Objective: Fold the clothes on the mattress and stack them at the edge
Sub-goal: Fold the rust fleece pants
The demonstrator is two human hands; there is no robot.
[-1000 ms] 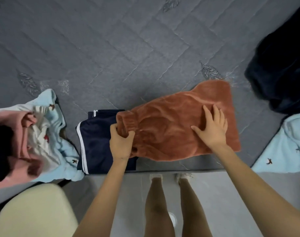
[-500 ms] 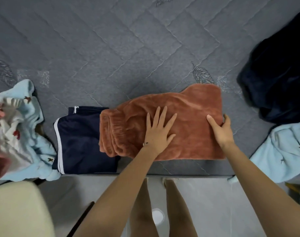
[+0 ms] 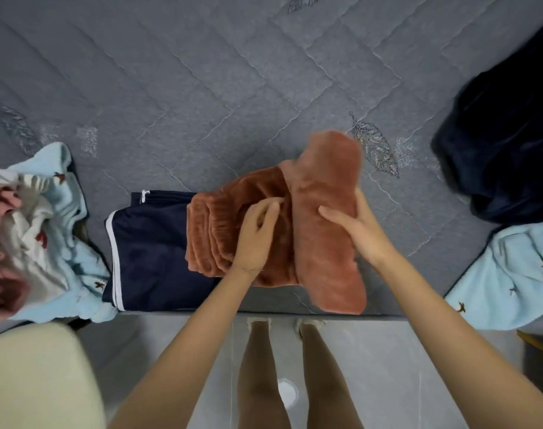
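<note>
A rust-brown fleece garment (image 3: 322, 236) lies near the front edge of the grey quilted mattress (image 3: 202, 88). My right hand (image 3: 357, 227) grips its right end, raised and turned over toward the left. My left hand (image 3: 256, 233) rests on the garment's middle with its fingers bent against the fabric. Folded navy shorts with white piping (image 3: 146, 255) lie to the left, partly under the brown garment's waistband.
A heap of light blue, white and pink clothes (image 3: 37, 239) sits at the left. A dark navy fleece (image 3: 505, 150) and a light blue garment (image 3: 511, 274) lie at the right. Below the mattress edge are a cream cushion (image 3: 37, 379), the floor and my legs.
My right hand has lifted the brown garment's right end and carried it leftward over the rest. My left hand went from flat on the fabric to bent fingers.
</note>
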